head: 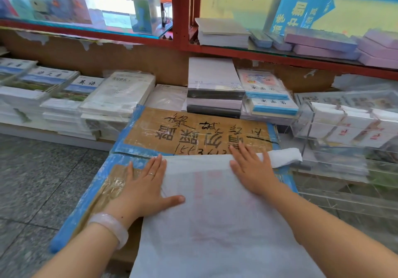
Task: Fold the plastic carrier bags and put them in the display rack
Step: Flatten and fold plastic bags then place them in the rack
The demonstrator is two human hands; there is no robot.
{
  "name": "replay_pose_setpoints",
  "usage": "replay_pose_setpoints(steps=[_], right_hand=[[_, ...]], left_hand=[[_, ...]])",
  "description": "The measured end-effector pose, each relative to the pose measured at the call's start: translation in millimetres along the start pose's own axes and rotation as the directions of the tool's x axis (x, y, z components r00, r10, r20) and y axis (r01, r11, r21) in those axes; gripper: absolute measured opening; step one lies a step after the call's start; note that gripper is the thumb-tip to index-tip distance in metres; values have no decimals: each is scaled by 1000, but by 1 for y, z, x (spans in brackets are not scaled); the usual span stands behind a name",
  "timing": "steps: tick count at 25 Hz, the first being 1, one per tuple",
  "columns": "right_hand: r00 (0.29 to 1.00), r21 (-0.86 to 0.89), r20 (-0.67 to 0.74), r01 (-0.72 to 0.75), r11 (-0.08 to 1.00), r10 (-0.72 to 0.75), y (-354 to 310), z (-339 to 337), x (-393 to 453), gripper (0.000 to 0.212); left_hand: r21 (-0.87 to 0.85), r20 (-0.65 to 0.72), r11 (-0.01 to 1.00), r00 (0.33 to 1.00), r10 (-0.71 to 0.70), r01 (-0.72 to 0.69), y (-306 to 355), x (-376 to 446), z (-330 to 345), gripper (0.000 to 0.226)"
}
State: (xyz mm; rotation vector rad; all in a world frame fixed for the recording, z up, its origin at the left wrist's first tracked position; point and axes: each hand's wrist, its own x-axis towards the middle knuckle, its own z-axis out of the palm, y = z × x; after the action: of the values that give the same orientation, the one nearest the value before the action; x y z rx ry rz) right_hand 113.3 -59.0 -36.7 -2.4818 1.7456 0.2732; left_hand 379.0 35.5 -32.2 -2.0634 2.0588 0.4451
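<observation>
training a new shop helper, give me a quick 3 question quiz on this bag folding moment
1. True or false: both hands lie flat on the white plastic bag.
2. What does the bag rest on? A) taped cardboard box B) floor C) glass shelf
3. Which wrist wears a pale bangle?

Key: 1 true, left hand and right hand press with straight fingers. 2 A. 3 left.

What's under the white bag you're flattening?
The white bag lies on a taped cardboard box with handwriting. Both hands, left and right, press it flat. The box surface beneath the bag is hidden.
</observation>
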Motion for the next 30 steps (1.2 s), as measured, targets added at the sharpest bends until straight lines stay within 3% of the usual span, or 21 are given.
replay_pose_setpoints(steps=[3, 5, 8, 11, 14, 16, 18, 21, 24, 28, 30], right_hand=[[976, -53, 52, -208, 977, 211, 54, -4, -9, 54], [958, -94, 74, -271, 958, 278, 68, -11, -13, 54], [962, -124, -104, -264, 956, 252, 48, -28, -16, 54], [969, 86, -224, -89, 992, 106, -15, -47, -28, 54], [966, 168, -201, 198, 966, -163, -99, -36, -68, 55], [936, 203, -143, 345, 916, -321, -139, -14, -100, 67], [935, 220, -65, 354, 909, -348, -148, 7, -117, 83], [955, 185, -21, 296, 937, -297, -114, 17, -121, 98], [988, 133, -8, 155, 979, -155, -46, 19, -128, 89], [998, 36, 59, -23, 999, 21, 36, 17, -148, 107], [996, -7, 83, -37, 999, 38, 53, 16, -152, 108]], left_hand=[[17, 25, 1000, 1000, 0, -1, -1, 2, -1, 133], [14, 5, 999, 999, -40, 40, -1, 1, -3, 130], [21, -117, 979, 973, -200, 203, -9, -5, -6, 103], [-19, -288, 971, 929, -233, 238, -14, -16, -9, 73], [-158, -381, 985, 917, -118, 62, 3, -30, -3, 56], [-148, -322, 988, 947, -10, -40, 17, -48, 13, 71], [-76, -288, 992, 955, 71, -97, 19, -59, 36, 92], [-63, -322, 997, 947, 24, -46, 16, -68, 49, 104], [-101, -256, 993, 964, -77, 52, 16, -78, 49, 90], [-71, -199, 995, 976, -83, 71, 19, -82, 41, 91], [-84, -140, 995, 988, -57, 46, 18, -82, 36, 104]])
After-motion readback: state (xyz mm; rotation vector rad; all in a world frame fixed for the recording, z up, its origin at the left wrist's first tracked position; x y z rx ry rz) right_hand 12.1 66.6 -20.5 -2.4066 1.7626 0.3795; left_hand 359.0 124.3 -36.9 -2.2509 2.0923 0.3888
